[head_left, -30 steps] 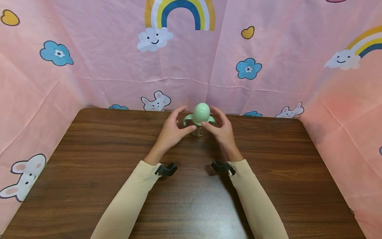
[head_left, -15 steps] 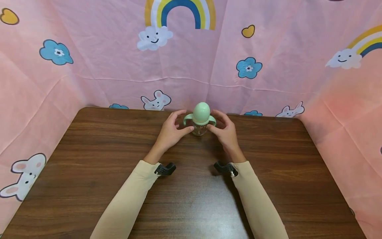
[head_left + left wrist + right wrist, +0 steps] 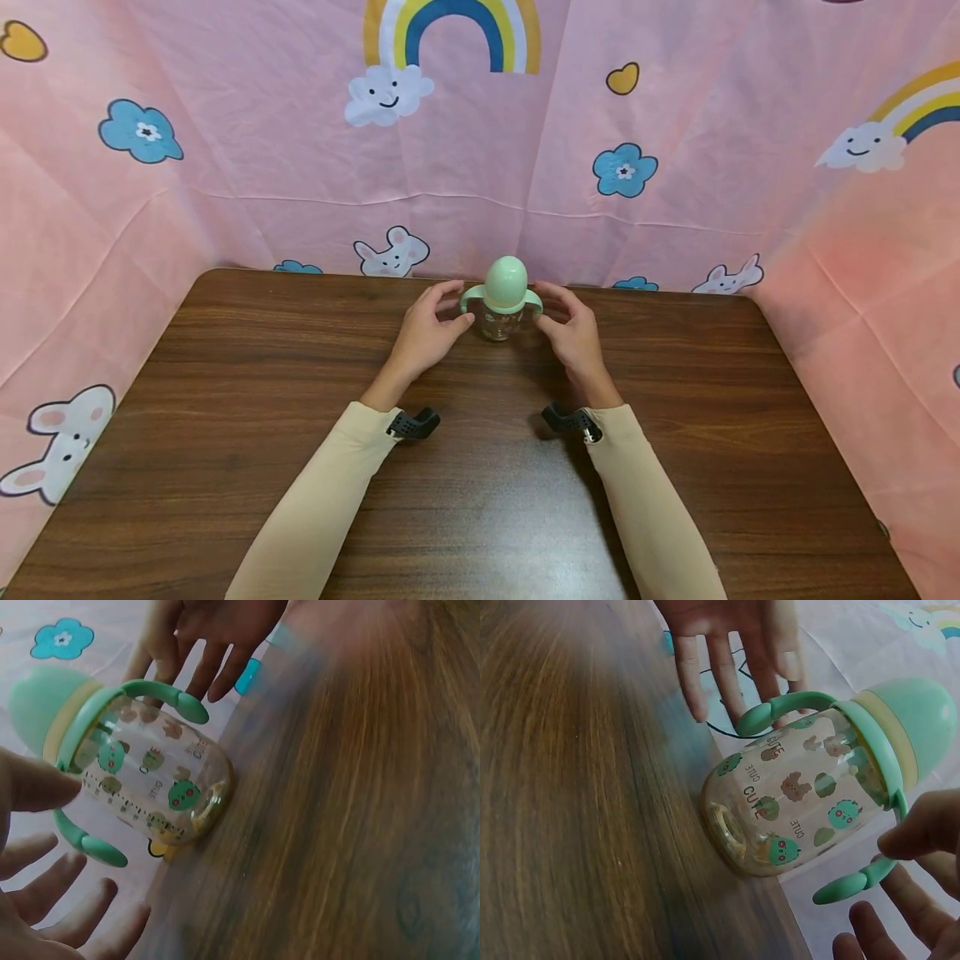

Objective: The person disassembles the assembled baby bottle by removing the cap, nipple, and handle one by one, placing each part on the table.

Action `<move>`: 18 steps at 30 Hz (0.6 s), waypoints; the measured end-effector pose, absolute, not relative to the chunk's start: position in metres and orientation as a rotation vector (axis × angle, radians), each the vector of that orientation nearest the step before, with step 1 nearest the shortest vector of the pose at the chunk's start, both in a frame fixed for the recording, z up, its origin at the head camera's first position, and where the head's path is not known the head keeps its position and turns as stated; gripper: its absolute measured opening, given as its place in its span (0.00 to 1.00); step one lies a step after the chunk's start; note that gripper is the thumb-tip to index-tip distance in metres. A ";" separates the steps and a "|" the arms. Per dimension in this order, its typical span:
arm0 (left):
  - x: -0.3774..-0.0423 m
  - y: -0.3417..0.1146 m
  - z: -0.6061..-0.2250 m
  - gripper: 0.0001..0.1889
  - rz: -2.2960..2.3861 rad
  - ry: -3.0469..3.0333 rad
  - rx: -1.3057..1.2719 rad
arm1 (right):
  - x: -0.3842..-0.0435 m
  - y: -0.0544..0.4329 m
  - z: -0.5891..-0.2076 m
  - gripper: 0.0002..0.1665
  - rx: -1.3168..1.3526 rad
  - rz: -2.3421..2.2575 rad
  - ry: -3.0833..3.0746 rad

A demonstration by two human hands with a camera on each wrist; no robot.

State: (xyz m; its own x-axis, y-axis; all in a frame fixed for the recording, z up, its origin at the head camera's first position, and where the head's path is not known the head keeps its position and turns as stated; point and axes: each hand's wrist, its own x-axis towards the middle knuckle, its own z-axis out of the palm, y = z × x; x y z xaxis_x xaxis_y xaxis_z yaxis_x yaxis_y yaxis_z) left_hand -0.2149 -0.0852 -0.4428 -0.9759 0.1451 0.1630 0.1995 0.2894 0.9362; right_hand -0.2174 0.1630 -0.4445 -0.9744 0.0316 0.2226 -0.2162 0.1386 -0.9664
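A baby bottle stands upright near the table's back edge. It has a mint-green domed cap, two curved green handles and a clear body. The wrist views show printed cartoon figures and the word CUTE on that body. My left hand is beside the left handle, fingers spread and thumb apart from them. On the other side my right hand is likewise spread, thumb and fingertips close around the right handle. In the left wrist view, the left fingers are loosely extended below a handle.
The dark wooden table extends in front and to both sides. A pink cloth with rainbows, clouds and rabbits hangs right behind the back edge and along both sides. Black straps with cameras sit on both wrists.
Both hands have drawn apart, off the bottle's cap and body, the left one leftward and the right one rightward. The bottle stays upright in the same place.
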 end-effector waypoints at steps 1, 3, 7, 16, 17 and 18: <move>-0.215 -0.086 -0.443 0.30 -1.802 -2.500 -0.321 | -0.217 0.163 -0.444 0.29 0.179 1.935 -2.227; -0.215 -0.087 -0.443 0.29 -1.775 -2.529 -0.307 | -0.217 0.164 -0.444 0.29 0.179 1.936 -2.237; -0.214 -0.089 -0.443 0.27 -1.751 -2.557 -0.301 | -0.217 0.165 -0.444 0.27 0.190 1.939 -2.254; -0.216 -0.090 -0.444 0.19 -1.723 -2.556 -0.294 | -0.218 0.165 -0.443 0.23 0.209 1.897 -2.293; -0.217 -0.091 -0.444 0.18 -1.717 -2.556 -0.297 | -0.218 0.166 -0.443 0.22 0.208 1.883 -2.302; -0.217 -0.091 -0.443 0.17 -1.709 -2.559 -0.298 | -0.218 0.166 -0.443 0.22 0.208 1.872 -2.308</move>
State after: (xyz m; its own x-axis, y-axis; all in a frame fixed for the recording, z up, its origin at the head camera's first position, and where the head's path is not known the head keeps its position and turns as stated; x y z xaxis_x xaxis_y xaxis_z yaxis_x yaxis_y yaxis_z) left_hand -0.2167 -0.0909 -0.4431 -0.9802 0.1316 0.1478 0.1870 0.3703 0.9099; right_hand -0.2177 0.1663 -0.4425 -0.9771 -0.0057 0.2128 -0.2094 0.2059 -0.9559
